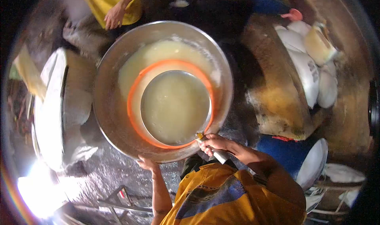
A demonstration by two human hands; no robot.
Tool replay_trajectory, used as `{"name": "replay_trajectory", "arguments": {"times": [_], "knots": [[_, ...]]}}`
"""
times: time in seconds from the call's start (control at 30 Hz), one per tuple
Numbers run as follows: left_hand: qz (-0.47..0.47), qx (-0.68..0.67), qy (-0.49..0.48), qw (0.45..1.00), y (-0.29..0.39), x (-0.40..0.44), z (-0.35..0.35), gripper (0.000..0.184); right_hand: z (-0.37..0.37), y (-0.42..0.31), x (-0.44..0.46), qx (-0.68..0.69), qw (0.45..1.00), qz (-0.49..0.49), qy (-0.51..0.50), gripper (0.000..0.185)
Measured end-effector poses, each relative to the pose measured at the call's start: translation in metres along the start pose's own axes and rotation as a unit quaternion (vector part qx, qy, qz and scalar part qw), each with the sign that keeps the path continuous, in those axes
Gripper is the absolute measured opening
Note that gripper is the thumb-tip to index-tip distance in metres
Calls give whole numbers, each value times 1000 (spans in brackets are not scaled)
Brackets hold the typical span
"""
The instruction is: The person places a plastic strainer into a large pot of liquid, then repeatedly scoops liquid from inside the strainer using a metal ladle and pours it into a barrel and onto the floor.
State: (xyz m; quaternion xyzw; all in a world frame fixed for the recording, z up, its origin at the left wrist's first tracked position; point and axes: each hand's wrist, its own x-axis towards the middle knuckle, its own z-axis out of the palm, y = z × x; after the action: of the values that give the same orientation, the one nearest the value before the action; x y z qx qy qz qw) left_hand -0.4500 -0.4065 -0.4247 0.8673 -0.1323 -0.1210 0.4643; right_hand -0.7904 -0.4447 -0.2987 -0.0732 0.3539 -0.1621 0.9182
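A large round metal pot (109, 118) with pale, cloudy liquid inside fills the middle of the view. Within it is an orange ring (133, 122), and inside that ring a round metal-rimmed pan (174, 106) full of the same cloudy liquid. My right hand (215, 144) is closed around a pale handle (220, 156) that runs to the pan's near right edge. Whether the pan's bottom is solid or mesh, I cannot tell. At the pot's near left rim, my left hand (147, 163) grips the edge, its fingertips partly hidden.
Another person's hand (114, 16) hangs by the pot's far left side. A white-topped drum (53, 110) stands left. White sacks (301, 63) lie on a ledge at right, above a blue barrel (281, 154). Wet floor (114, 177) surrounds a metal frame (118, 199).
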Motion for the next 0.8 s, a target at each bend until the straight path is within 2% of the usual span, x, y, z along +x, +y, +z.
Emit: {"name": "replay_trajectory", "arguments": {"times": [0.03,0.07,0.1,0.13,0.17,0.2,0.27,0.3,0.33,0.37,0.43,0.5,0.53,0.6,0.63,0.7,0.8], "knots": [[1,12,5,1000,-1,1,2,46,-8,9,-20,11,1000,-15,-9,6],[7,94,42,995,-5,5,5,44,-17,20,-42,24,999,-32,-17,7],[85,140,49,985,-54,36,16,40,-25,32,-66,38,998,-52,-22,7],[326,440,72,834,-68,40,17,29,-28,43,-94,1,994,-102,25,7],[369,611,157,683,-94,69,31,28,-39,59,-117,-8,988,-144,49,8],[317,658,140,668,-64,48,27,33,-53,79,-141,-13,979,-186,79,9],[281,695,115,652,-82,84,42,38,-86,122,-182,-45,952,-250,169,17],[411,702,-96,573,-27,57,11,41,-104,146,-203,-23,945,-268,186,22],[307,669,-117,667,-7,47,16,44,-118,168,-224,-52,924,-319,204,23],[259,654,-117,701,0,42,18,44,-134,190,-245,-87,901,-364,220,25],[261,645,-122,708,11,36,15,44,-173,240,-288,-240,819,-391,344,23],[260,643,-129,709,22,21,13,43,-185,290,-326,-227,731,-484,424,22],[261,641,-130,710,24,15,13,43,-173,293,-359,-204,743,-440,461,24],[268,636,-134,711,27,5,12,43,-218,327,-384,29,782,-381,493,20],[270,631,-142,714,20,13,10,43,-253,363,-376,129,764,-487,404,16],[276,627,-145,714,22,7,8,43,-279,372,-400,284,714,-603,214,12],[283,621,-149,716,22,1,8,43,-263,348,-452,440,635,-634,4,15]]}}
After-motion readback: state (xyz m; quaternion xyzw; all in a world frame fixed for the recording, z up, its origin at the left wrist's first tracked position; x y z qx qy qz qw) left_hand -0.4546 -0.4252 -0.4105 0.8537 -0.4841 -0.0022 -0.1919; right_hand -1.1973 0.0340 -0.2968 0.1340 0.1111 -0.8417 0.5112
